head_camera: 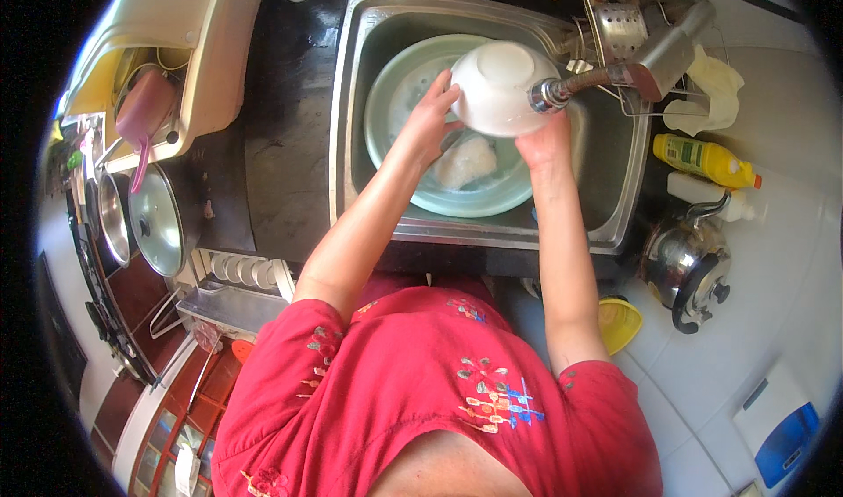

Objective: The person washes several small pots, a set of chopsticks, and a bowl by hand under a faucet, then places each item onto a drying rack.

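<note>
A white bowl [504, 89] is held bottom up over a pale green plastic basin [388, 161], which sits in the steel sink [609, 214]. My left hand [431, 118] grips the bowl's left side, with the fingertips on its wall. My right hand [546, 141] holds its lower right edge; part of this hand is hidden behind the bowl. The faucet's flexible spout [573, 89] ends just over the bowl's right side. In the basin below lies a whitish, foamy sponge or cloth [466, 162] in soapy water.
A wire rack [642, 112] with a metal grater [621, 31] stands behind the faucet. To the sink's right are a yellow detergent bottle [705, 160] and a steel kettle [685, 260]. At left stand a cream plastic container [220, 56], a pink dipper [146, 105] and a glass lid [157, 224].
</note>
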`<state>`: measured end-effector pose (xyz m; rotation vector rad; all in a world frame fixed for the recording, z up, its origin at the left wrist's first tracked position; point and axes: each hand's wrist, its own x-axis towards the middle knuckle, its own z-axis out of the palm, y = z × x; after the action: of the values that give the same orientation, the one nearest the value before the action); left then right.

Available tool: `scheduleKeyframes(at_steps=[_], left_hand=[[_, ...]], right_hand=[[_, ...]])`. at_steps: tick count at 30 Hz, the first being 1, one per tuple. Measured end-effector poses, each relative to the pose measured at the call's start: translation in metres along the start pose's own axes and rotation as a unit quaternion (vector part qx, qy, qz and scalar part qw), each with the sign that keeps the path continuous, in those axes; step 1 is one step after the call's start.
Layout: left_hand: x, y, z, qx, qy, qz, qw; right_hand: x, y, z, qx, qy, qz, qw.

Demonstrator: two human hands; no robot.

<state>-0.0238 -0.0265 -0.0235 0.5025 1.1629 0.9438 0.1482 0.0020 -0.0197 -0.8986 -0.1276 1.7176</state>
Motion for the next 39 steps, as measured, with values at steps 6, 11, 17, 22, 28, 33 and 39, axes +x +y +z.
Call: scheduleKeyframes(at_steps=[6,11,17,22,28,33,39], left_hand=[[-0.026,-0.005,-0.015,-0.093,0.000,-0.110,0.990],[-0.032,-0.004,-0.013,-0.179,0.040,-0.112,0.977],[-0.017,0.004,0.008,-0.257,0.103,0.010,0.961],[-0.006,-0.019,0.012,-0.182,0.099,0.159,0.965],[-0.017,-0.014,-0.005,-0.236,0.000,0.102,0.966],[-0.007,0.002,-0.005,-0.273,0.002,0.036,0.961],[-0.008,-0.014,0.000,-0.224,-0.016,-0.052,0.973]], right_hand=[[-0.045,-0.002,-0.003,-0.170,0.027,-0.005,0.985],[-0.032,-0.003,0.015,-0.386,0.019,-0.066,0.920],[0.000,0.001,0.009,-0.469,0.014,-0.252,0.846],[0.000,-0.005,-0.010,-0.097,0.040,-0.031,0.994],[-0.031,-0.008,-0.039,-0.088,0.002,0.170,0.982],[-0.022,-0.002,-0.033,-0.116,-0.038,0.040,0.992],[-0.042,-0.022,-0.008,-0.237,-0.053,-0.026,0.970]])
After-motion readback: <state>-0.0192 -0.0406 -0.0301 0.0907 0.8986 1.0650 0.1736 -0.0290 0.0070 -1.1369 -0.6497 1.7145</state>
